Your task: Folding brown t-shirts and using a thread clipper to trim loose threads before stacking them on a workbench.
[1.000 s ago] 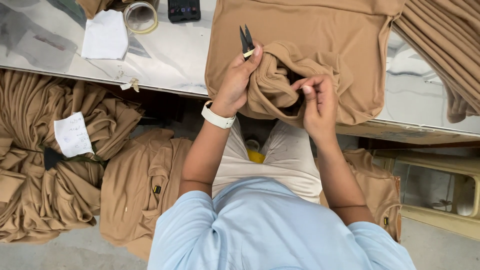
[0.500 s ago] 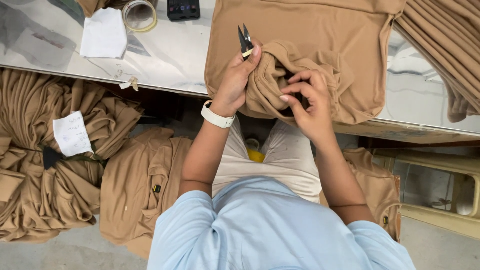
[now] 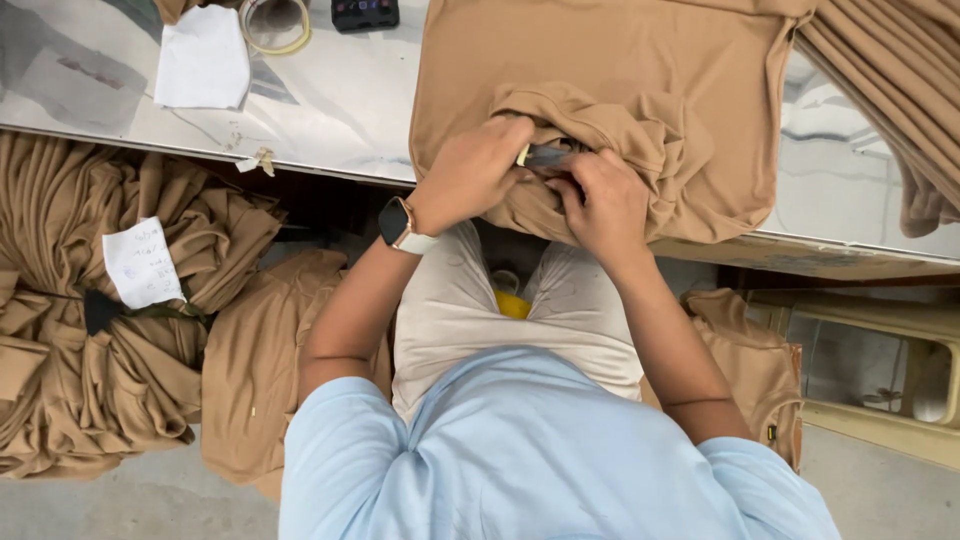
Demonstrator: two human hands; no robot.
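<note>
Two bare hands meet over a tan knit garment (image 3: 600, 70) spread on a shiny metal table (image 3: 340, 100), seen from above the seated person's head. At the far left of the frame, bundles of tan fabric (image 3: 100, 330) lie heaped below the table edge, one carrying a white paper tag (image 3: 142, 262). In the upper left, on the table, sit a white paper sheet (image 3: 203, 58) and a roll of clear tape (image 3: 274, 22). Near the centre, the left hand (image 3: 468, 175), a smartwatch (image 3: 403, 226) on its wrist, is closed around small thread snips (image 3: 545, 157). A second ago the snips pointed up, clear of the cloth; now they lie low against the bunched fold (image 3: 600, 125), so trimming looks underway. Just right, the right hand (image 3: 606, 205) pinches that fold, touching the snips. At the far right, more tan fabric (image 3: 880, 80) drapes across the table.
</note>
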